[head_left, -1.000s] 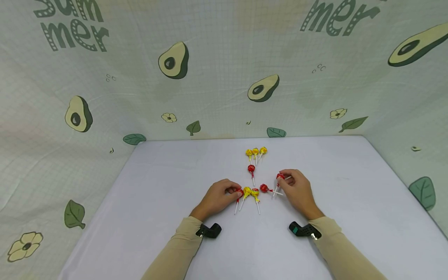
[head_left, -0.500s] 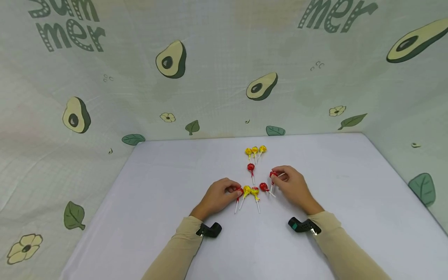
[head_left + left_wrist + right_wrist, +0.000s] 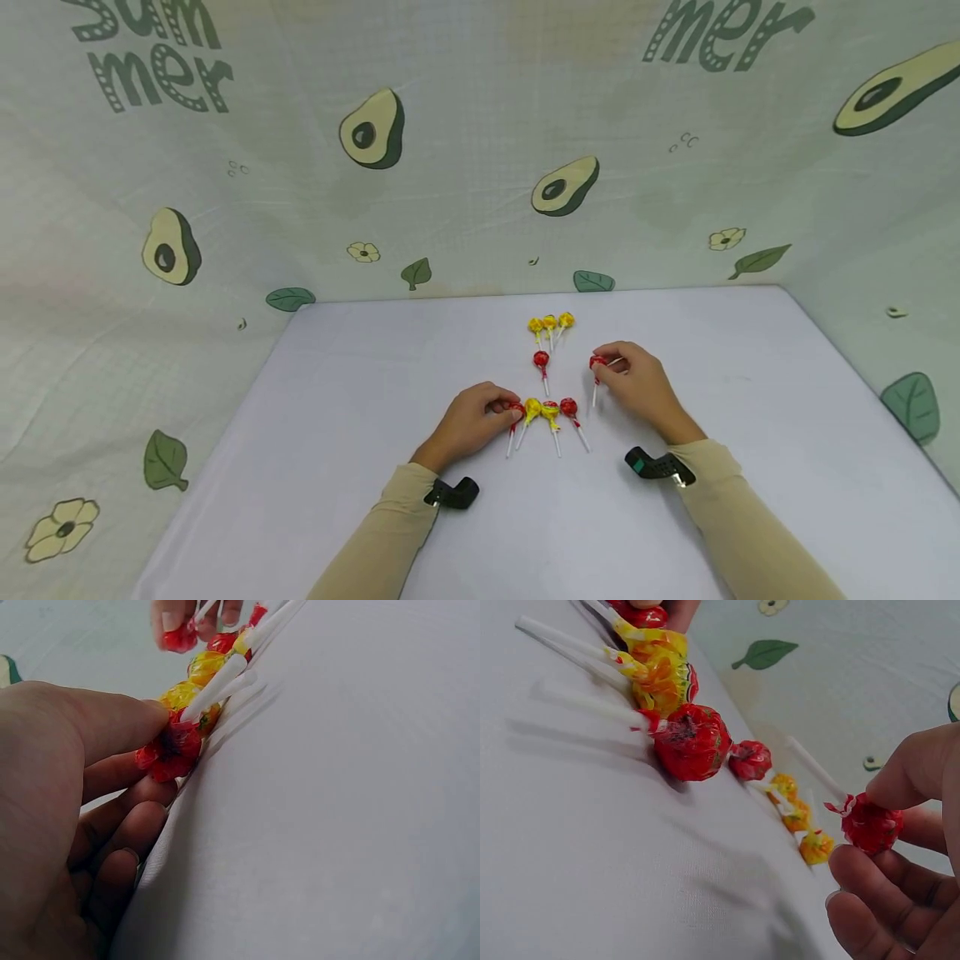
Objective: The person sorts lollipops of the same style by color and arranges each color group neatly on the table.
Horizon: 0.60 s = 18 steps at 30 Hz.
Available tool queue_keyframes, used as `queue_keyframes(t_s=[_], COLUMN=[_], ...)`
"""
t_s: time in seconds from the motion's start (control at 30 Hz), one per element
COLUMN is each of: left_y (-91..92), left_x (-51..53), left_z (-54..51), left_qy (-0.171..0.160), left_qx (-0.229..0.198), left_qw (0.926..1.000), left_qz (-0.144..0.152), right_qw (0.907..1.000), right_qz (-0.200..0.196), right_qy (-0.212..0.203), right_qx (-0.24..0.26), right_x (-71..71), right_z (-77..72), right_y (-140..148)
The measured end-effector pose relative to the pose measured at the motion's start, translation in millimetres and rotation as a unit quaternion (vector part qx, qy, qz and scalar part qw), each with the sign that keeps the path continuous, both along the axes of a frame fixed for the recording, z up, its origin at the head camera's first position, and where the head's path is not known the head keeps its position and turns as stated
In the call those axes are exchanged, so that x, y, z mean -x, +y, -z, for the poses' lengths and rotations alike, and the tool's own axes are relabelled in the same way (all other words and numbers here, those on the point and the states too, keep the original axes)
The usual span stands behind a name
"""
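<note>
My left hand (image 3: 474,421) pinches the wrapped head of a red lollipop (image 3: 171,754) at the left end of a short row, its stick pointing towards me. Beside it in the row lie two yellow lollipops (image 3: 532,409) and another red lollipop (image 3: 569,407). My right hand (image 3: 643,387) holds a different red lollipop (image 3: 871,825) between thumb and fingers, just above the table and right of the row. A second white stick shows near those right fingers in the head view; whether another lollipop is in the hand, I cannot tell.
Behind the row a single red lollipop (image 3: 541,358) lies with its stick towards me. Farther back are three yellow lollipops (image 3: 550,322) set close together. The white table (image 3: 375,358) meets a patterned cloth backdrop (image 3: 465,233).
The red lollipop at the row's right end has swung its stick round towards me and sits closer to the yellow one. My right hand moved left, then back right, still holding its lollipop.
</note>
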<state>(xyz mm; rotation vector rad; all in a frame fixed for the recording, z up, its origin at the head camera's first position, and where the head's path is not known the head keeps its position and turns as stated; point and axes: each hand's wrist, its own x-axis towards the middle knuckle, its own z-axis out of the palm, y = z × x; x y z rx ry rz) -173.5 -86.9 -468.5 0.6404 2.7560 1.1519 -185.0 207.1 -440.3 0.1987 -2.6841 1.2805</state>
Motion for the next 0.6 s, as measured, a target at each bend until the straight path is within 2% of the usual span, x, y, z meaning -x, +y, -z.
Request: queue_keyframes(t_s=[0.33, 0.6], left_y=[-0.2, 0.0], left_x=[1.6, 0.6], left_z=[2.3, 1.1], left_qy=[0.005, 0.001], left_qx=[-0.002, -0.010], left_qw=[1.0000, 0.9999], left_qz=[0.003, 0.005], right_qw=[0.9997, 0.9993], right_qz=[0.002, -0.012], right_qy=[-0.023, -0.034], right_qx=[-0.005, 0.009], right_x=[15.8, 29.4], right_z=[3.8, 3.7], right_y=[-4, -15])
